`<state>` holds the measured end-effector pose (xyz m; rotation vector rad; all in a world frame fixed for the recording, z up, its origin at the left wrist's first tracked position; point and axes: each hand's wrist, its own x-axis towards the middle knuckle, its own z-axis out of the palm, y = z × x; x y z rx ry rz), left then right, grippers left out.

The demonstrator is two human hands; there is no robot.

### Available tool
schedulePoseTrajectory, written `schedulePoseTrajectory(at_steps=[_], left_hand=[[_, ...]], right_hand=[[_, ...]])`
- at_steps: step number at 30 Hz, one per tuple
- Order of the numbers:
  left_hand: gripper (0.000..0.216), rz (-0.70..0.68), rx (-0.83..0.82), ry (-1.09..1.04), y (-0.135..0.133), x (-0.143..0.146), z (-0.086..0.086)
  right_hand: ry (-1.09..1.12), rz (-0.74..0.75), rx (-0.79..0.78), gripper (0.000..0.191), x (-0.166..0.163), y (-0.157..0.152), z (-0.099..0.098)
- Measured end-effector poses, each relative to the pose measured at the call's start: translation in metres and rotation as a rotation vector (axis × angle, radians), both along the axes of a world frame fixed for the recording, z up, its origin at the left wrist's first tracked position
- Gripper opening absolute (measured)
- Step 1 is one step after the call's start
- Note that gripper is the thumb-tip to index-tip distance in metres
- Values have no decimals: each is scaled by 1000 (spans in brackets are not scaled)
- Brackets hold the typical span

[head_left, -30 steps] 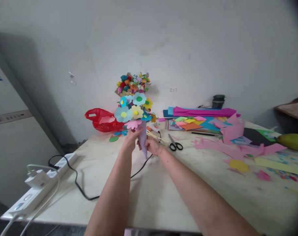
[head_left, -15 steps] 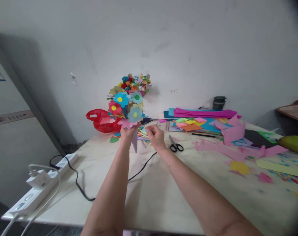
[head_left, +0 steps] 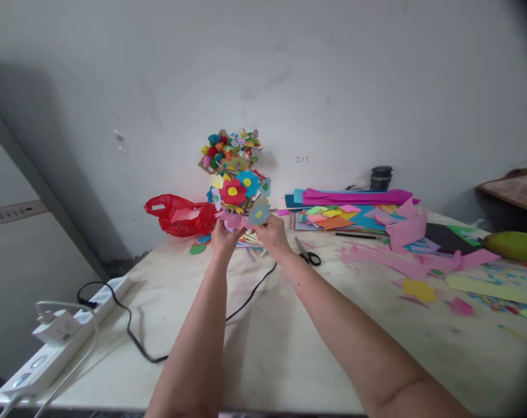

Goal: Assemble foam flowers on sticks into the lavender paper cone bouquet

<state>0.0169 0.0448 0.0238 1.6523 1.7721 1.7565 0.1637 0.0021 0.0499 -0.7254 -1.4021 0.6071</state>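
A bouquet of paper flowers [head_left: 233, 191], with red, blue, yellow and grey-blue heads, is held up over the table. Around its pink paper wrapper, my left hand [head_left: 226, 238] is closed. From the other side, my right hand [head_left: 272, 235] pinches the bouquet's lower edge, just below the grey-blue flower [head_left: 259, 212]. The fingertips of both hands are partly hidden by paper. Behind the held bouquet, a second cluster of small colourful flowers [head_left: 241, 142] stands near the wall. Pale paper strips [head_left: 250, 239] lie under the hands.
On the left are a red plastic bag [head_left: 170, 217] and a white power strip [head_left: 41, 363] with a black cable [head_left: 135, 334]. Scissors [head_left: 309, 255] lie right of my hands. Farther right are coloured sheets [head_left: 354, 197], pink scraps [head_left: 381, 258] and a green-yellow fruit [head_left: 513, 246].
My right hand has moved up to the bouquet and now grips its lower edge. The bouquet has turned and tipped, and its pointed lilac bottom no longer shows.
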Motion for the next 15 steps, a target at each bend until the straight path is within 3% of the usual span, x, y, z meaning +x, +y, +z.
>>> schedulePoseTrajectory(at_steps=[7,15], left_hand=[[61,-28,6,13,4,1,-8],[65,-46,-6,56,5,1,-17]], right_hand=[[-149,-224,101,33,11,12,-2],[-79,-258,33,45,9,12,-3]])
